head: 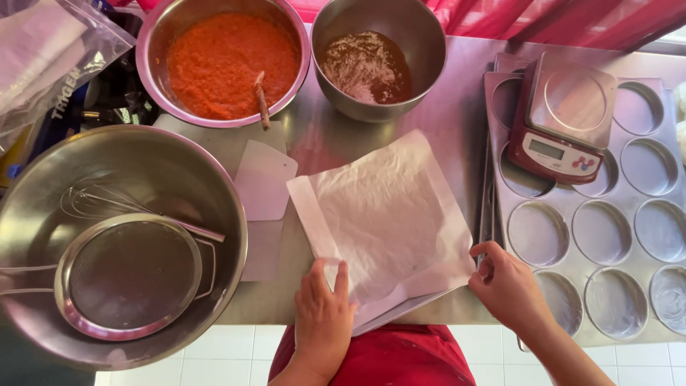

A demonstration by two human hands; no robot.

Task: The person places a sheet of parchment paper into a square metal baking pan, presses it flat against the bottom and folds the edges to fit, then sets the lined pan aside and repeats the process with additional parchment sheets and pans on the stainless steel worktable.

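A creased sheet of white baking paper (379, 214) lies tilted on the steel counter, over a flat tray whose edge shows at its near side. My left hand (323, 314) presses flat on the paper's near left corner. My right hand (504, 282) pinches the paper's near right corner between thumb and fingers.
Left: a large steel bowl (214, 186) holding a sieve (128, 275) and whisk (107, 200). Behind: a bowl of orange puree (221, 61) with a spoon, a bowl of brown liquid (368, 64). A white scraper (264, 179) lies beside the paper. Right: a round-cup baking tray (607, 236) with a red scale (564, 118).
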